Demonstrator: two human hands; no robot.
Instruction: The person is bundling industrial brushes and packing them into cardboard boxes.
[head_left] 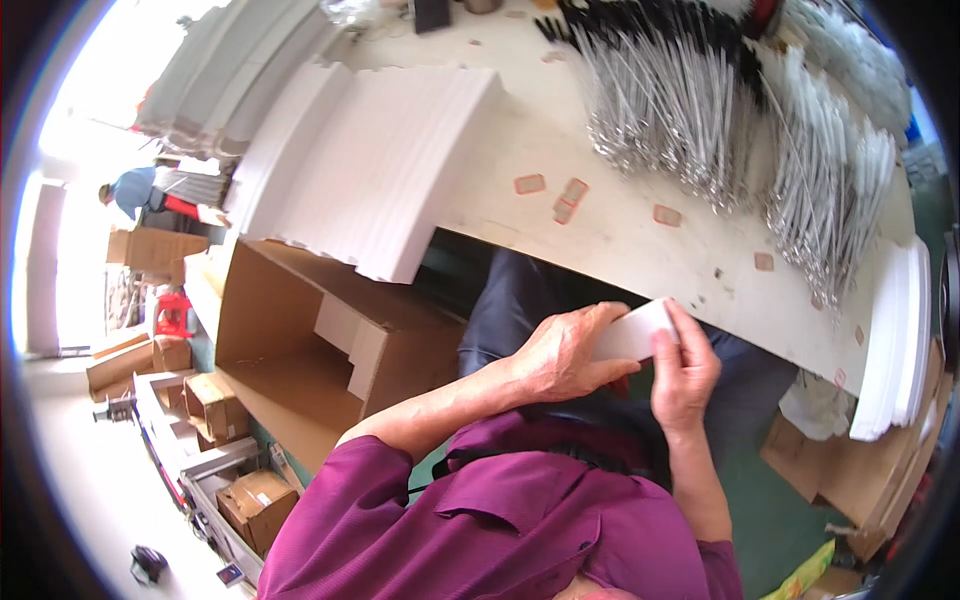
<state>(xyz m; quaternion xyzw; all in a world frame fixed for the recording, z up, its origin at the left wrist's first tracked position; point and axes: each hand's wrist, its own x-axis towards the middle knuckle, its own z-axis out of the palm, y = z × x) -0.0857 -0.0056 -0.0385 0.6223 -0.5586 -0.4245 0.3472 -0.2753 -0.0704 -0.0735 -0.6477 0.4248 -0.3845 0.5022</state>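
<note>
A small flat white box (632,332) is held over my lap, just below the front edge of the white worktable (620,235). My left hand (562,352) wraps its left end, fingers over the top. My right hand (683,372) grips its right end with the thumb on the upper face. On the table beyond lie rows of thin metal rods with black ends (668,110) and packed white bundles (835,195).
Stacks of white foam sheets (375,165) overhang the table's left part. An open cardboard box (300,350) stands on the floor at left, with smaller cartons (215,405) beyond it. More white sheets (895,340) lie at the table's right end. A person (130,190) is far left.
</note>
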